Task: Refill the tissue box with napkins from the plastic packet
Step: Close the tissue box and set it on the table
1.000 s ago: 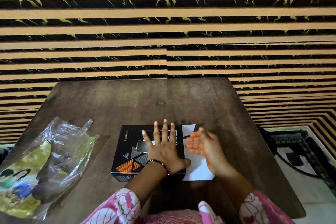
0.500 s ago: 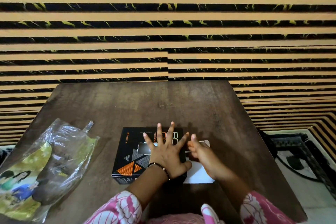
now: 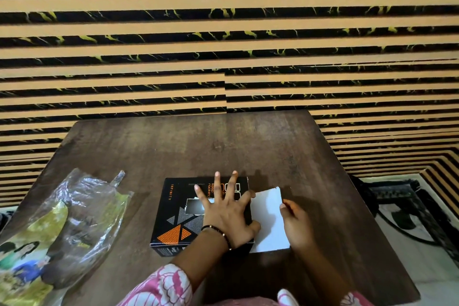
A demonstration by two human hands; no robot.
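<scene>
Box lid reads "INFINITY"; left hand atop

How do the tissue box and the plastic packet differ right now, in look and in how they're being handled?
The tissue box is a rigid black carton with orange triangles; the plastic packet is crumpled, clear and yellow-green. The box sits at the table's near centre, the packet at its left edge. The left hand presses flat on the box while the right hand holds its open white flap; nothing touches the packet. Both lie on the wooden table.

Dim, warm light is falling from above; wide-angle distortion is bending the edges, and glare is glinting on the plastic packet.
</scene>
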